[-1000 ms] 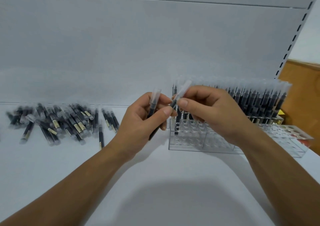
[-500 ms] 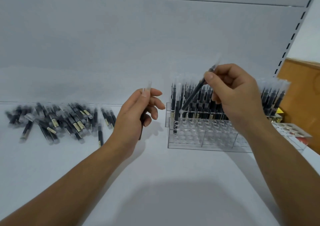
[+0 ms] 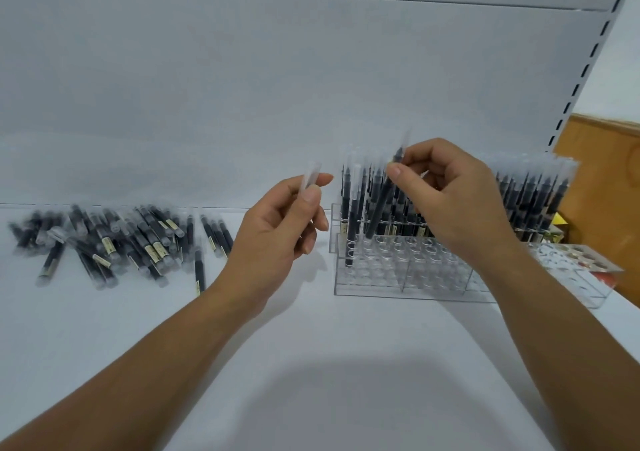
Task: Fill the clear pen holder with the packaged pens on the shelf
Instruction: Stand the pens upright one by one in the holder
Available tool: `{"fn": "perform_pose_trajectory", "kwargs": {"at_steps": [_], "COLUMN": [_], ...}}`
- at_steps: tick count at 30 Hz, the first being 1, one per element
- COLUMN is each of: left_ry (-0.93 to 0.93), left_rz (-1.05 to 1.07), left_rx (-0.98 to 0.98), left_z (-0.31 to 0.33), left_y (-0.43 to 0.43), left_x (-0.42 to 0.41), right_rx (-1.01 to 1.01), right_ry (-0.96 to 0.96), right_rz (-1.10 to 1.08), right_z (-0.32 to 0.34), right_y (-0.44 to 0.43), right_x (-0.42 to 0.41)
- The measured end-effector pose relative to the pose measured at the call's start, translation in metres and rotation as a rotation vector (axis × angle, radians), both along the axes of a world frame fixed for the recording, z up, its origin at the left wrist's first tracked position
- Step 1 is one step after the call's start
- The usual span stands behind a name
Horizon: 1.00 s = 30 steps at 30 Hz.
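Under everything, shelf [image 3: 311, 346]: white and flat, with a grey back panel. It carries all the stock.
Clear pen holder [image 3: 401, 277]: stands toward the shelf's right end, set back from the front edge. The back rows [image 3: 536, 194] are packed with upright pens, while the front rows are mostly empty holes. It looks like light acrylic, so it would likely slide if a pen were jammed in.
Loose pile [image 3: 114, 239]: packaged pens lie flat toward the left end, near the back edge and well apart from the holder.
Right hand [image 3: 453, 201]: over the holder, with thumb and fingers pinched on the upper part of a pen.
Left hand [image 3: 273, 232]: just left of the holder, with thumb and fingers closed on a spare pen.
Pen in right hand [image 3: 379, 208]: dark and tilted, its lower end just above the front-left holes, beside the one pen standing in the front row [image 3: 351, 229].
Spare pen [image 3: 310, 177]: only its clear sleeve end shows above the left thumb.
Handling: probably light with a stiff barrel. The wrapper looks slick, and its empty end would fold.
Where to hold: on the barrel's upper third, not on the loose sleeve tip, so the point can be steered into a hole.
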<state>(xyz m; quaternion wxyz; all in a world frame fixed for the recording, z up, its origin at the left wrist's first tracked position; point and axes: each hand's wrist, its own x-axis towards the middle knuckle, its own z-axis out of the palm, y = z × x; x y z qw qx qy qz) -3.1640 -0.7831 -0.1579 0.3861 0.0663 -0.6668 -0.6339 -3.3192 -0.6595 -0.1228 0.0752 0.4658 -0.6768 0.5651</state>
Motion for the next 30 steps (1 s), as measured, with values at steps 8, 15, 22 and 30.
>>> {"fn": "perform_pose_trajectory", "kwargs": {"at_steps": [8, 15, 22, 30], "left_ry": [-0.035, -0.113, -0.100, -0.388], "left_rz": [0.040, 0.102, 0.067, 0.180], "left_rx": [-0.071, -0.119, -0.211, -0.368], "left_z": [-0.003, -0.007, -0.010, -0.019], "left_y": [0.004, 0.002, 0.002, -0.006], "left_x": [-0.004, -0.004, -0.006, -0.003], "right_rx": [0.433, 0.249, 0.124, -0.284], "right_ry": [0.033, -0.084, -0.216, -0.495], "right_rz": [-0.006, 0.248, 0.399, 0.279], "right_z": [-0.006, 0.005, -0.001, 0.023], "right_y": [-0.003, 0.008, -0.003, 0.014], "right_x": [0.001, 0.009, 0.023, 0.003]}}
